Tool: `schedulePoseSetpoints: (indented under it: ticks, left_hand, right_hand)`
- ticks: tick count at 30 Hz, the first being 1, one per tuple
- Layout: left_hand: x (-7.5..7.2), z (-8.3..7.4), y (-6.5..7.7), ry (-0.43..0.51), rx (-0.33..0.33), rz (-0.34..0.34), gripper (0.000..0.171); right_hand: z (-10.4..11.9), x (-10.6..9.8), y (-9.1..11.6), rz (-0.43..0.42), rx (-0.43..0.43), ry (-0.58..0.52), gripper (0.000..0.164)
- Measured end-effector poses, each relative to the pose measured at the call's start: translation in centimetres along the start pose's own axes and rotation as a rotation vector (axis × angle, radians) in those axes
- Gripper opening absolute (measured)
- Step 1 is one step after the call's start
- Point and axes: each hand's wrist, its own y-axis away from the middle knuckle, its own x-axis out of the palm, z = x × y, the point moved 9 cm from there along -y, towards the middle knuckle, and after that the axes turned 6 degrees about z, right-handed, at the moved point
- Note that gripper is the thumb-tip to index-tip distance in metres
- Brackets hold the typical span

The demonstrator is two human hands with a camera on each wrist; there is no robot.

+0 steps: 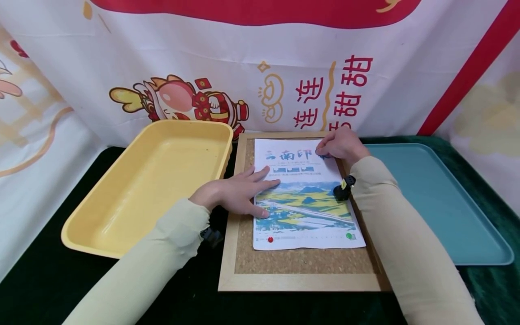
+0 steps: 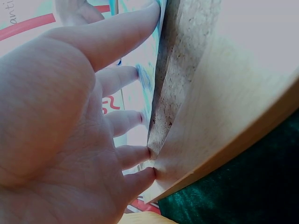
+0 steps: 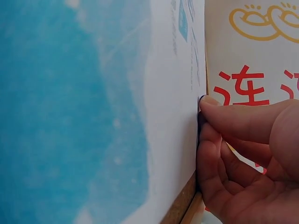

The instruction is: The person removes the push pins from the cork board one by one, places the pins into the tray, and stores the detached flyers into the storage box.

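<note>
Yellow tub (image 1: pixel 158 176) left of the left hand (image 1: pixel 239 192), which lies spread on the sheet (image 1: pixel 304 203); blue tray (image 1: pixel 438 203) right of the right hand (image 1: pixel 341 145), which pinches a small dark piece (image 3: pixel 201 121)

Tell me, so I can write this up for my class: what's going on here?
A person is working on a printed sheet lying on a corkboard. The left hand is spread over the sheet's left edge, while the right hand pinches a small dark thing, mostly hidden, near the top right corner. A red pin and a green pin sit at the lower corners. A yellow tray stands left of the board, a teal tray to its right.
</note>
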Motion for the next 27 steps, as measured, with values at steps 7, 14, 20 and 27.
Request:
schedulePoseSetpoints:
  ticks: [7, 14, 20, 27]
  left_hand:
    - [0.0, -0.1, 0.0, 0.003, 0.000, 0.004, 0.085]
    - [-0.1, 0.0, 0.2, 0.015, -0.005, 0.004, 0.085]
    - [-0.1, 0.1, 0.3, 0.021, -0.006, -0.002, 0.085]
    - [0.0, 0.0, 0.3, 0.022, -0.004, -0.001, 0.084]
  right_hand:
    - [-0.2, 0.0, 0.6, 0.015, -0.018, 0.001, 0.023]
    - [-0.1, 0.1, 0.9, 0.030, -0.015, -0.014, 0.023]
    - [-0.9, 0.1, 1.1, 0.043, 0.003, -0.060, 0.027]
    - [-1.6, 0.2, 2.1, 0.072, -0.028, -0.069, 0.028]
